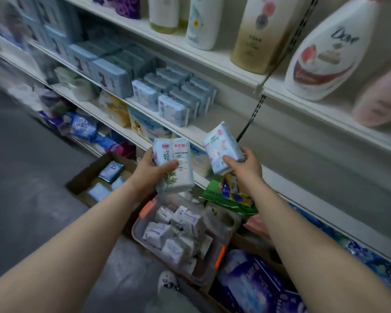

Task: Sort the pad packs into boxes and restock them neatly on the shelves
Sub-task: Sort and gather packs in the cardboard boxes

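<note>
My left hand [152,171] grips a white pad pack with a green sprig print [175,164], thumb across its front, fingers behind; pack upright, held in the air in front of the edge of the middle shelf [215,129]. My right hand [243,164] grips a light-blue pad pack with pink print [221,146], thumb on its front face, pack tilted with its top leaning left; it sits just beside the white pack, the two not touching. Directly under both hands, on the floor: a clear plastic bin with orange latches [219,256], holding a loose jumble of small white and pale-blue pad packs [178,233]. Left of the bin, an open cardboard box [86,172] with a few blue packs lying flat inside. Right of the bin, dark blue and purple packs [253,288] in another carton; exact container edge hard to make out. On the middle shelf behind my hands, small light-blue packs stand in neat rows [176,96]; further left, larger blue boxed packs [113,75], blurred. Upper shelf carries body wash bottles, including a white Dove bottle [327,55] and a beige bottle [261,30]. A green-and-yellow bag [230,195] lies under the shelf edge just below my right hand. My shoe [167,281] shows at the bottom, near the bin.
</note>
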Available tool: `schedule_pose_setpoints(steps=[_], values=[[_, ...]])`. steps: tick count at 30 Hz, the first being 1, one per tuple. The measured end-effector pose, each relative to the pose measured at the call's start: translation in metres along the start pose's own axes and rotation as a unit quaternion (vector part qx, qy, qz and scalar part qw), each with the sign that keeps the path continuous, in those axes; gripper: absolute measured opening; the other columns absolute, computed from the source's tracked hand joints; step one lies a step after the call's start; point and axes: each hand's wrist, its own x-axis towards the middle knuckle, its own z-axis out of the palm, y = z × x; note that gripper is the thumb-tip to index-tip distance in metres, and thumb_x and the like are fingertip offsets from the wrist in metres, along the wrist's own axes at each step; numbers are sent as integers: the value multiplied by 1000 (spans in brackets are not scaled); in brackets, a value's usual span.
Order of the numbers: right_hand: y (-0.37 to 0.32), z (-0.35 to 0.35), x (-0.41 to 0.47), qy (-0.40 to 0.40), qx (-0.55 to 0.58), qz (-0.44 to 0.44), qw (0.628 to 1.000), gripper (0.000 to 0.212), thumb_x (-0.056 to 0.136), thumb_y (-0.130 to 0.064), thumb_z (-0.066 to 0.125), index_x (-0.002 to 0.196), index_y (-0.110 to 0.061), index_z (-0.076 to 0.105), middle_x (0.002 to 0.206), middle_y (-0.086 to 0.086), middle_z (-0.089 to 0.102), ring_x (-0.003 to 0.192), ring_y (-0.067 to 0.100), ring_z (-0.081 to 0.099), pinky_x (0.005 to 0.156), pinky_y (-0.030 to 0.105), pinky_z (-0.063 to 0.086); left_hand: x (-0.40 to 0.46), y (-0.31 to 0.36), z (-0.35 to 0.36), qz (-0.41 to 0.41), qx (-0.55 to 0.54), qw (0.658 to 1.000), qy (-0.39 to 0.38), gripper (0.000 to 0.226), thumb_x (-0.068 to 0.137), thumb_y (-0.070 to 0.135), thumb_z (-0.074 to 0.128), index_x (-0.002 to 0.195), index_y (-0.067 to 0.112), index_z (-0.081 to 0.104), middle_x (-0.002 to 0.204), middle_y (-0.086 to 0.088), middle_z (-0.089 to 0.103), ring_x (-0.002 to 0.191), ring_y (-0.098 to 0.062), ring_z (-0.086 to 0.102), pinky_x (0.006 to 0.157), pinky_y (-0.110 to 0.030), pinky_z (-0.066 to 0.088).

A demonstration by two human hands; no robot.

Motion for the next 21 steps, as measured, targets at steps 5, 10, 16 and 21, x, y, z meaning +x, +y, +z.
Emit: schedule_pose_setpoints(steps=[5,10,16,21], values=[[-10,16,93,39,-115,-33,992,64,78,-24,78,135,-16,49,129,6,59,109,26,60,84,28,48,72,2,-5,-27,11,1000,-3,52,85,8,71,131,10,46,115,-14,68,87,-19,72,61,-27,58],[-11,36,154,21,-225,-45,973,60,78,-15,75,134,-14,52,130,16,56,113,32,58,86,25,43,123,-6,-10,-50,22,998,-7,52,83,10,74,128,12,48,109,-9,69,83,-18,73,60,-28,58],[-27,62,202,-7,-272,-60,960,58,87,-10,64,141,-20,47,141,14,40,124,30,49,97,18,32,165,-18,-17,-66,32,997,-28,62,79,15,77,132,13,46,108,-7,70,89,-24,72,78,-42,60],[-31,72,167,131,-298,-127,937,58,86,-19,67,141,-18,48,145,15,38,131,33,36,103,33,35,176,-19,-23,-38,116,992,-28,79,68,23,88,133,18,44,112,3,64,93,-19,70,84,-42,58]])
